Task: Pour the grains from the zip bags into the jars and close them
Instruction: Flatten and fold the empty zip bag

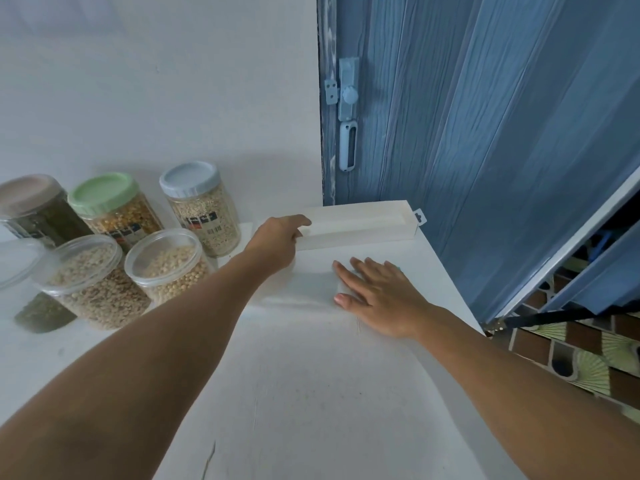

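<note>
The left hand [277,242] reaches across the bench [311,393] to the near left end of a long white box [356,223] that lies along the far edge by the blue folding door [485,150]. Its fingers curl at the box's corner; whether they actually pinch the box or only touch it I cannot tell, as the fingertips are hidden behind the hand. The right hand [377,292] lies flat, fingers straight and spread, palm down on what looks like a flattened clear zip bag [304,285] on the bench. Judging by that, the flat palm is there to hold the limp bag still, or press the air out, while the other hand deals with the box, perhaps the bags' own carton.

The jars stand grouped at the left, out of the way of the arms. Three at the back have lids on: a dark-filled jar [38,209], a green-lidded jar [114,209] of mixed yellow grains, and a blue-lidded jar [204,206] of pale grains. Two in front, the left open jar [90,282] and the right open jar [169,265], are filled but have no lids on, so closing them seems the work left. A small heap of green grains [43,315] lies near the left edge, seemingly in a bag, beside a clear lid or rim [17,261] I cannot make out
</note>
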